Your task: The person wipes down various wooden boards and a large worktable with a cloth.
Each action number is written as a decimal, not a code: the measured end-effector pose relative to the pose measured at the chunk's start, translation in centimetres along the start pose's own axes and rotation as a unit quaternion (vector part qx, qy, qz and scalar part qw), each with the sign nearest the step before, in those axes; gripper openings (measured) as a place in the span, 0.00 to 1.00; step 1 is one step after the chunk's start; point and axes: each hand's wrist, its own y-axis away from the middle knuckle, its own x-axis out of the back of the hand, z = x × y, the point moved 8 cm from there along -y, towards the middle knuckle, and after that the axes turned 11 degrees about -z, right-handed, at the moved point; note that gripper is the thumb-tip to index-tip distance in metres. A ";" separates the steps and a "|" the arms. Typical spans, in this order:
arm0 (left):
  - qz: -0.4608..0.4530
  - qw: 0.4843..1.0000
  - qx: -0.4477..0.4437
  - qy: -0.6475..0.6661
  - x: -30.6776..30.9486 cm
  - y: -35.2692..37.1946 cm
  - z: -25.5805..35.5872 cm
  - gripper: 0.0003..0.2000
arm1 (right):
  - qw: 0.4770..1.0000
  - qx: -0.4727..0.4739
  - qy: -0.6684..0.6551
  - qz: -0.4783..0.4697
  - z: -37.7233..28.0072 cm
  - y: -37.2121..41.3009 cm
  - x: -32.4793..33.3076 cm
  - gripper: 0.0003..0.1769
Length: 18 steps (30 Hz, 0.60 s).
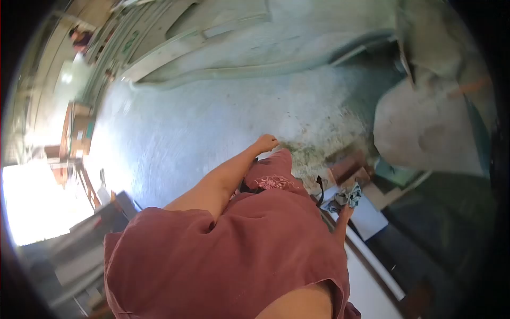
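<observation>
My left hand (266, 142) hangs in front of my body, above the raised knee of my maroon trousers (271, 167). Its fingers are curled in, and nothing shows in them. Off to the right, my right hand (345, 211) grips a crumpled grey-blue patterned cloth (346, 196). The cloth bunches up over the fingers and hides most of them. Below and behind that hand lies a white panel (367, 219).
A pale, worn concrete floor (196, 122) stretches ahead. A long flat strip (223, 73) crosses it. Large sheets (425, 125) stand at the right, near brown boxes (348, 167). Cardboard boxes (79, 130) are stacked at the left. A person (79, 40) is far off at the upper left.
</observation>
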 end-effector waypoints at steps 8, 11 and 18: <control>0.037 0.983 0.156 -0.086 -5.8 10.8 -12.0 0.19 | 0.932 0.141 0.299 -0.150 0.8 -6.0 1.0 0.25; -0.020 0.955 0.290 0.055 -9.0 13.8 -15.5 0.19 | 0.943 0.033 0.304 -0.131 -1.7 -2.8 1.6 0.26; 0.099 0.966 0.129 0.203 -5.5 15.8 -6.2 0.16 | 0.924 0.129 0.349 -0.090 -6.4 -1.3 -0.7 0.29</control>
